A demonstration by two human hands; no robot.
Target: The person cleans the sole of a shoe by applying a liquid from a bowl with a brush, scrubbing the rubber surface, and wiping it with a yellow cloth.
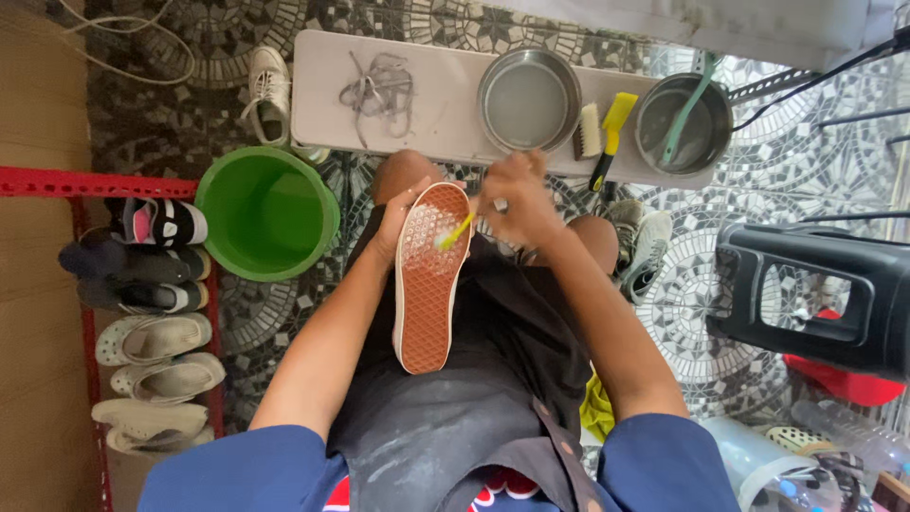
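Head view: sneaker [428, 284] is gripped sole-up at the toe by closed left hand [396, 223], long axis running toward the body; yellow toothbrush [456, 232], clenched in right hand [512, 204], meets the sole just right of it.

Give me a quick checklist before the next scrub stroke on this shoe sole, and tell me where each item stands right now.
1. Shoe steadied: ok, the left hand grips its toe end and the heel rests on the lap.
2. Sole facing up: ok, the brown tread is fully exposed.
3. Brush in hand: ok, the right hand holds it with the bristles on the soapy toe area.
4. Rinse water within reach: cannot tell, the left pan looks full, but its contents are unclear.
5. Laces out: ok, laces lie on the low table.
6. Bucket ready: ok, it stands open beside the left knee.
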